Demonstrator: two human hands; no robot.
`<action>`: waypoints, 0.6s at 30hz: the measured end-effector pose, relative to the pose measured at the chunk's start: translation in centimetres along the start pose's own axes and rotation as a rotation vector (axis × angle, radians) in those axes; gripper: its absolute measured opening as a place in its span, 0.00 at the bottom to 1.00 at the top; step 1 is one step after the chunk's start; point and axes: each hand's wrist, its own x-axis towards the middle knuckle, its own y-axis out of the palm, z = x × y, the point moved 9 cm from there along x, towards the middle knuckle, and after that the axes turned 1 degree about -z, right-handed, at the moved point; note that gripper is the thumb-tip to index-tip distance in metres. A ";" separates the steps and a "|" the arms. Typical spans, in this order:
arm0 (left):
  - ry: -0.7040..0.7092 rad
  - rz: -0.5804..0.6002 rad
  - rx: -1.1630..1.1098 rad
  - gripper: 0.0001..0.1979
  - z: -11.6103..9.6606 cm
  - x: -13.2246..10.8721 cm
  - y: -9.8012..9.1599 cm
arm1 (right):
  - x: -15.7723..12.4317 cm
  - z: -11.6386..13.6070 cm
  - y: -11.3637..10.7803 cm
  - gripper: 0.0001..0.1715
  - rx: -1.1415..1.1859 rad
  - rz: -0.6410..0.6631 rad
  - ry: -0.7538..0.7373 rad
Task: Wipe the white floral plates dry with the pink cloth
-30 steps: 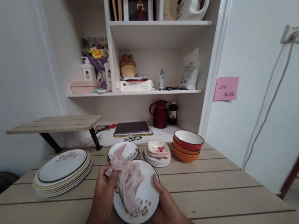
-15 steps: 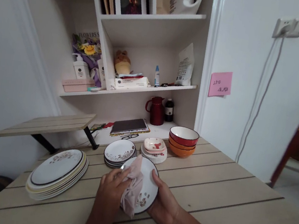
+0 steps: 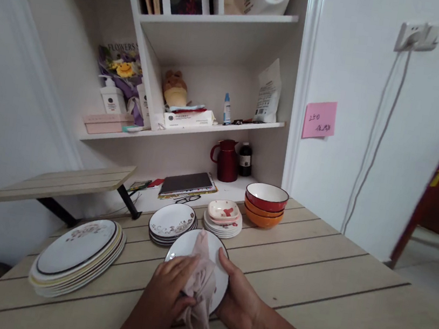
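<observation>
My right hand grips a white plate with a dark rim by its right edge, thumb on top and fingers underneath. A pale pink cloth is bunched under my left hand, which presses it against the plate's face. The cloth's lower end hangs past the near rim and covers most of the plate's pattern. Just beyond the plate stand a stack of small patterned plates and a stack of small saucers topped by a square pink-edged dish.
Large plates are stacked at the left of the wooden table. Red and orange bowls stand nested at the back right. A low wooden riser is at the back left. Behind are a dark laptop and a red jug.
My left hand has shifted the cloth toward the near right part of the plate, over its printed flowers. My right hand keeps its hold. The whole view has shifted slightly.
</observation>
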 end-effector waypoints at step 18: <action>-0.242 -0.255 0.333 0.13 1.3 0.2 -2.5 | 0.3 1.1 -0.7 0.35 -0.006 -0.007 -0.085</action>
